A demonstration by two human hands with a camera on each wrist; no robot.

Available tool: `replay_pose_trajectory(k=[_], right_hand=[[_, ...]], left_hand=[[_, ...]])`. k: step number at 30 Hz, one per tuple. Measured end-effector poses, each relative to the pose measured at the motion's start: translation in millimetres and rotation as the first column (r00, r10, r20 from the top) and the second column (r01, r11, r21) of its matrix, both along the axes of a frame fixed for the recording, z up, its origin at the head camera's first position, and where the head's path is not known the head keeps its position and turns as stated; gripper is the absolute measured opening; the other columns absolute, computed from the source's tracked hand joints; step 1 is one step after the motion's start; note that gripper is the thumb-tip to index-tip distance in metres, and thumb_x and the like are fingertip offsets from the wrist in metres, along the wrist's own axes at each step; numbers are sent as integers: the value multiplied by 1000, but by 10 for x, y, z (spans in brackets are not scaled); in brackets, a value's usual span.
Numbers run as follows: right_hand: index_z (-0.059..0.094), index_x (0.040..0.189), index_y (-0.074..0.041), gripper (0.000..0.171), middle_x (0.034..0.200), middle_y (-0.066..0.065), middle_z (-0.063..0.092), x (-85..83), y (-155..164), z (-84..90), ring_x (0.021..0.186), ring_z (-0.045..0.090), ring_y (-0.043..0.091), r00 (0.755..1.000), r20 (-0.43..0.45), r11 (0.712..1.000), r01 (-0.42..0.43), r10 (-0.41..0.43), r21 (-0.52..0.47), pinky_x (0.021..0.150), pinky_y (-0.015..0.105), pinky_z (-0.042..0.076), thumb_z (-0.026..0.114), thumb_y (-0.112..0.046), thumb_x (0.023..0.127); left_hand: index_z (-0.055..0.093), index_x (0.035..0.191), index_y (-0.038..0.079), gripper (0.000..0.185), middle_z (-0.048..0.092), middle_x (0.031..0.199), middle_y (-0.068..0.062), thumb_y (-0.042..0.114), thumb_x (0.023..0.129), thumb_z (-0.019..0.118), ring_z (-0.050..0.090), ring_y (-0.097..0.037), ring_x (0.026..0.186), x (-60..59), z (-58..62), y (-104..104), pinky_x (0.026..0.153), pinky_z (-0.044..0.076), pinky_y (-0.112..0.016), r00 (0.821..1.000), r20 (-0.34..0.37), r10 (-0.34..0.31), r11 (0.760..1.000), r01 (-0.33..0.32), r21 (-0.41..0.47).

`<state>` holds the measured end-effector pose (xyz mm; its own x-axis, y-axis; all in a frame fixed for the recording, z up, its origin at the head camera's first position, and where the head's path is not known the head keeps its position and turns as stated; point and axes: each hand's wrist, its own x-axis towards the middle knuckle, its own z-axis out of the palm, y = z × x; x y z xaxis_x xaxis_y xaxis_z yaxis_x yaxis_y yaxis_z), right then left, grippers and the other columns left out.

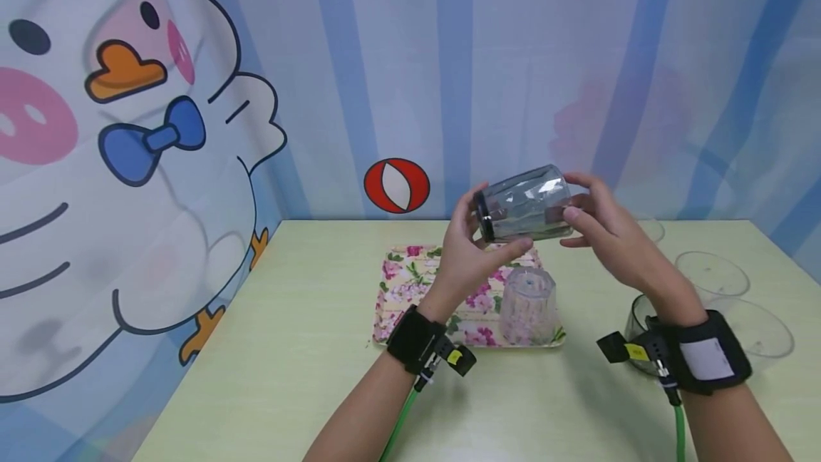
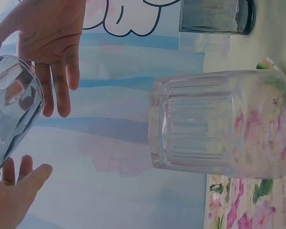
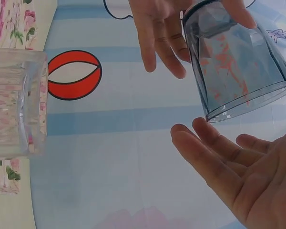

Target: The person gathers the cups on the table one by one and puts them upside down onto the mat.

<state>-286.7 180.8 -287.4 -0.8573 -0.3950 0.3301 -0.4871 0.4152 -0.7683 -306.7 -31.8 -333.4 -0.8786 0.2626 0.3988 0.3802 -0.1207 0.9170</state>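
Observation:
Above the table, both hands hold a blue-grey transparent drinking glass (image 1: 522, 205), tilted on its side. Its thick dark base lies to the left and its open rim to the right. My left hand (image 1: 471, 252) grips the base end between thumb and fingers. At the rim, my right hand (image 1: 606, 230) holds the glass with its thumb and fingertips, the other fingers spread apart. Below them, a clear faceted glass (image 1: 528, 305) stands upside down on a floral tray (image 1: 417, 326); it also shows large in the left wrist view.
Behind my right wrist stands another dark-tinted glass (image 1: 638, 316), partly hidden. Several clear round-rimmed pieces, one of them a clear round outline (image 1: 712, 273), are at the table's right. A printed cloth backdrop (image 1: 513, 55) hangs behind the pale table (image 1: 269, 376).

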Motion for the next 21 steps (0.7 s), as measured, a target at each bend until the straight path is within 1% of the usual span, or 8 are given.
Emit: replay_pose_trajectory(k=[3,4,9,11,15,16,18,21], right_hand=[[9,152,-11,55,134,25,47,4,-14,-10,108,51,-9,1000,8,1000,-9,9,-12,88,39,58,31,-30,105],[10,152,-12,55,135,26,47,4,-17,-13,110,53,-6,1000,12,1000,-13,13,-17,89,41,58,31,-29,105],[11,152,-12,54,139,26,45,4,-37,-32,123,53,23,1000,19,999,-20,21,-26,91,43,56,29,-30,105],[11,153,-13,54,140,25,45,8,-44,-39,125,52,19,1000,20,1000,-19,20,-21,92,39,56,29,-31,105],[12,152,-14,53,139,23,47,14,-51,-50,118,50,-2,999,23,1000,-25,25,-17,92,29,56,27,-32,105],[12,153,-14,53,139,23,47,13,-49,-55,119,51,-1,999,27,999,-28,29,-20,93,29,56,27,-33,105],[9,153,-15,54,141,25,44,10,-50,-62,125,51,12,999,39,999,-36,37,-35,94,34,56,26,-33,105],[4,154,-16,56,144,27,40,5,-55,-76,132,44,34,997,65,998,-37,41,-57,96,47,53,26,-33,105]], left_hand=[[28,147,26,81,42,143,-8,10,81,73,48,-22,129,9,0,-12,101,52,-35,1000,-3,2,1000,-2,8],[29,147,25,81,42,143,-8,10,81,73,49,-21,129,12,0,-16,101,52,-35,1000,-4,2,1000,-2,11],[30,146,21,80,45,139,-11,12,80,75,52,-20,125,21,0,-35,101,52,-34,1000,-1,-3,999,3,32],[30,146,21,80,45,138,-12,12,80,75,52,-21,125,24,2,-41,101,52,-34,1000,-7,-7,999,7,42],[31,144,20,79,45,138,-13,19,80,77,52,-22,127,27,4,-48,102,51,-34,999,-33,-12,998,14,56],[32,144,19,79,45,138,-14,23,80,77,52,-23,127,27,3,-48,103,51,-34,999,-40,-14,998,16,60],[32,143,19,81,46,138,-14,35,78,78,51,-23,129,28,-1,-46,105,49,-34,998,-56,-15,998,18,62],[33,143,18,90,47,138,-16,50,72,78,50,-26,131,27,-8,-43,108,47,-34,997,-76,-14,998,19,65]])
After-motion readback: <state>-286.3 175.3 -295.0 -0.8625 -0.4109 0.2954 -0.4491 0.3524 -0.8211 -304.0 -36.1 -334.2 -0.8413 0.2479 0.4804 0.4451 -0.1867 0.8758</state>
